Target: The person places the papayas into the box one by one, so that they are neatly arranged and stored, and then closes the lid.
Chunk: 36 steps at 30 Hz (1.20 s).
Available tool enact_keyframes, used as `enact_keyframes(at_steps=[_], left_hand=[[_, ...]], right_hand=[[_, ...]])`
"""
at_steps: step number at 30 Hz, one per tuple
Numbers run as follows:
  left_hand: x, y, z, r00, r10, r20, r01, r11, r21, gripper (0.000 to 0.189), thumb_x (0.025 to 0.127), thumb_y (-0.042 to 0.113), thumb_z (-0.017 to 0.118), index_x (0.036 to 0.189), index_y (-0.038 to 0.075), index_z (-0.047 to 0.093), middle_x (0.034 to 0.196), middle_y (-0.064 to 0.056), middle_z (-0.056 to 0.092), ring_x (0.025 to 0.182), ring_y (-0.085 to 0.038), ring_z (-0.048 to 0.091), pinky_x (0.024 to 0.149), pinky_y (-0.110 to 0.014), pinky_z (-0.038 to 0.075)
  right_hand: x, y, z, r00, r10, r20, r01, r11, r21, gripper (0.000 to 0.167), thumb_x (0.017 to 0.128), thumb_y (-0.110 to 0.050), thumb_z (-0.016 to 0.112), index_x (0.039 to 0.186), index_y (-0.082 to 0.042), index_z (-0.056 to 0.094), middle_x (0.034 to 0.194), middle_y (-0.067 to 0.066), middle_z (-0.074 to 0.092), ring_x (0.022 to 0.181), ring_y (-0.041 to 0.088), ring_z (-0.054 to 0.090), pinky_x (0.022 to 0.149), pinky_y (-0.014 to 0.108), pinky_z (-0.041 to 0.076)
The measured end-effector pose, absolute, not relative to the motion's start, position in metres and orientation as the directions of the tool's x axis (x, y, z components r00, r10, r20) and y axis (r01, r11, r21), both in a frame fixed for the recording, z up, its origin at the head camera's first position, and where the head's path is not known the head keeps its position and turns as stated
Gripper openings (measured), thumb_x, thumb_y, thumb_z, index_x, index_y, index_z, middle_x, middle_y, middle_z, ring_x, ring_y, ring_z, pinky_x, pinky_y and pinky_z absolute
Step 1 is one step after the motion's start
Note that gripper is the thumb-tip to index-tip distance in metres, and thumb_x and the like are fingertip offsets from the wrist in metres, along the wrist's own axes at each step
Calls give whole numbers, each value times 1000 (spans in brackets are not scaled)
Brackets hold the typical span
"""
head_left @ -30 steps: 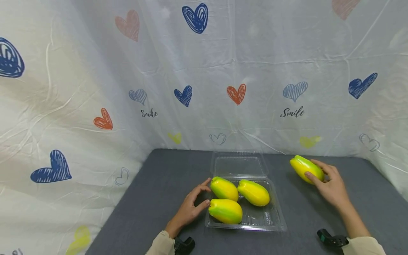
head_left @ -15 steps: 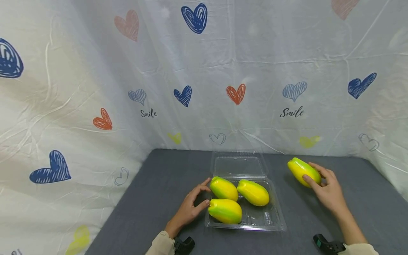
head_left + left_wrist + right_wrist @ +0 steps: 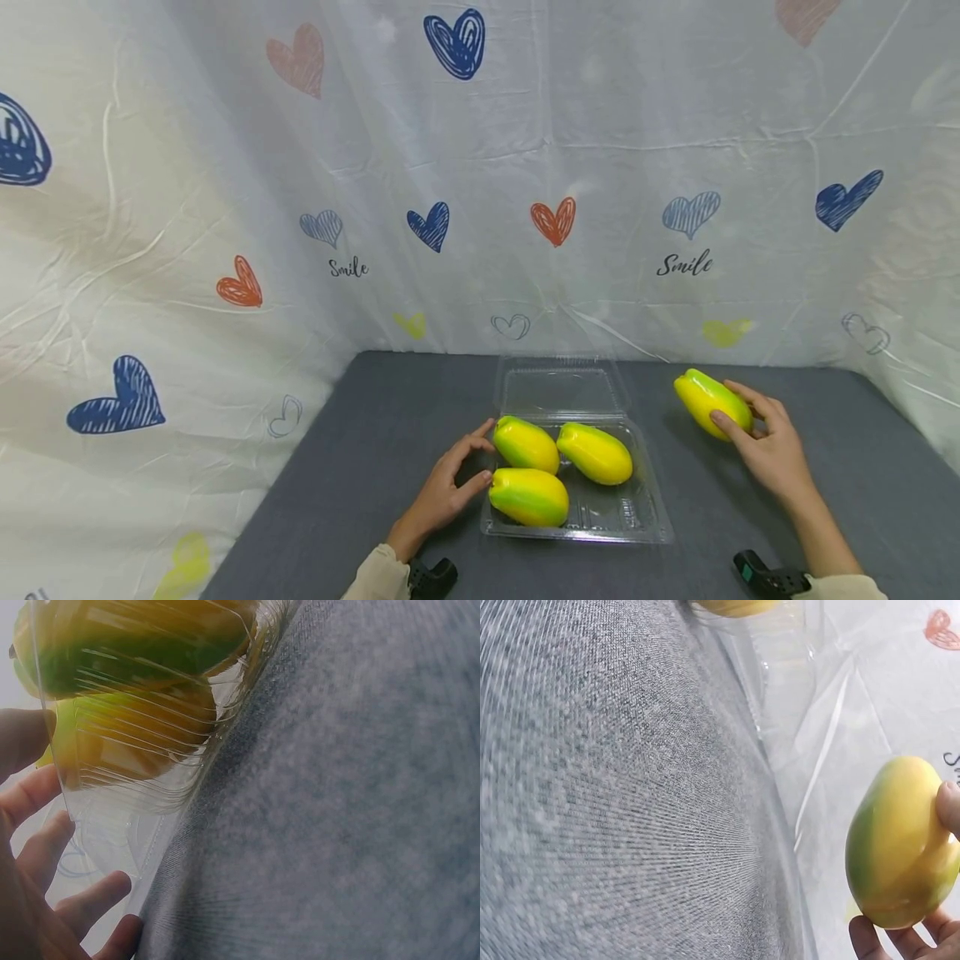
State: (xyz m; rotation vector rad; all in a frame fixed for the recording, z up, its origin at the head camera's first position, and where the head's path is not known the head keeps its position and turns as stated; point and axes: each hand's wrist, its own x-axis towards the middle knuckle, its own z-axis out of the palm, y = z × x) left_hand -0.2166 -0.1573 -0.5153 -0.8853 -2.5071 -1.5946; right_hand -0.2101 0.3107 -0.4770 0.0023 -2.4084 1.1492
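In the head view, my right hand [image 3: 772, 446] grips a yellow-green papaya [image 3: 711, 403] between thumb and fingers, held above the grey table right of the container. The right wrist view shows that papaya [image 3: 900, 844] with fingertips under its lower end and the thumb on its side. Three more papayas lie in an open clear plastic container [image 3: 611, 532]: one back left [image 3: 527, 444], one front left [image 3: 529, 497] and one at the right [image 3: 596, 454]. My left hand [image 3: 448, 483] touches the container's left edge, fingers spread. Through the clear wall [image 3: 135, 735], the left wrist view shows papayas.
The container's hinged lid [image 3: 561, 392] lies folded back toward the rear of the table. A grey cloth [image 3: 360, 467] covers the table. Behind it hangs a pale curtain [image 3: 622, 167] printed with hearts. Each wrist wears a black band [image 3: 768, 575].
My right hand has moved slightly left and toward me with the papaya, then nearly stopped. The left hand stays at the container's edge, and the three papayas there have not moved.
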Motion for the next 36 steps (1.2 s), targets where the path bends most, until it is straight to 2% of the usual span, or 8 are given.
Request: enact_keyframes(at_steps=[11, 21, 28, 36], left_hand=[[-215, -157, -517, -842, 434, 321, 474, 310, 824, 28, 102, 21, 62, 129, 14, 57, 167, 2, 34, 156, -24, 29, 123, -61, 25], [-215, -159, -519, -845, 427, 322, 471, 309, 826, 26, 102, 22, 62, 128, 21, 57, 166, 4, 34, 156, -24, 29, 124, -57, 26], [-216, -158, -519, -838, 436, 327, 481, 307, 822, 26, 103, 22, 61, 129, 18, 57, 167, 3, 33, 156, -25, 29, 124, -57, 26], [-216, -158, -517, -835, 443, 328, 484, 305, 821, 26, 103, 21, 61, 129, 18, 57, 167, 4, 32, 157, -25, 27, 124, -57, 25]], right_hand=[[-210, 309, -480, -880, 173, 443, -227, 665, -711, 55, 98, -25, 70, 147, -7, 53, 133, 24, 50, 99, -15, 34, 70, 5, 35], [-208, 304, -476, -884, 138, 446, -256, 655, -710, 53, 98, -22, 70, 145, -5, 55, 127, 21, 51, 97, -13, 37, 69, 5, 38], [-207, 302, -474, -891, 125, 436, -261, 645, -718, 53, 98, -22, 70, 146, -7, 54, 127, 18, 51, 97, -12, 39, 70, 3, 40], [-206, 298, -470, -890, 102, 445, -285, 638, -716, 53, 98, -21, 70, 147, -9, 54, 129, 16, 52, 98, -13, 42, 69, 8, 44]])
